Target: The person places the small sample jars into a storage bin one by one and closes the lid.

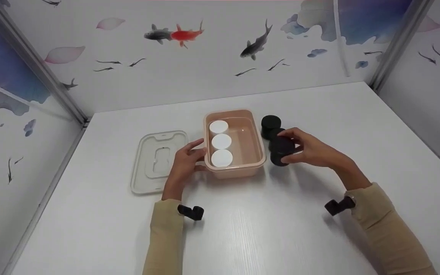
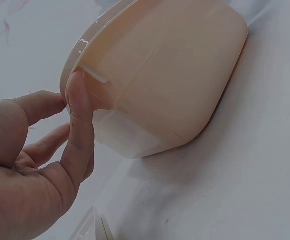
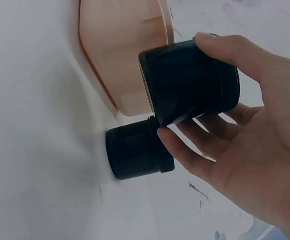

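A peach plastic box point(image 1: 243, 173) stands on the table without its lid, and several white-lidded jars point(image 1: 221, 141) form a row along its left side. My left hand point(image 1: 185, 163) pinches the box's left rim; in the left wrist view, fingers point(image 2: 78, 125) press against the rim from outside. With thumb and fingertips, my right hand point(image 1: 313, 150) grips a black jar point(image 3: 189, 82) by its sides, raised off the table beside the box. Below it stands another black jar point(image 3: 137, 150). A further black jar point(image 1: 271, 124) stands behind, at the box's right side.
A translucent lid point(image 1: 140, 173) lies flat left of the box, partly behind my left hand. White patterned panels point(image 1: 212, 76) enclose the white table point(image 1: 235, 229) at the back and both sides. Each sleeve carries a small black wrist camera point(image 1: 191, 212).
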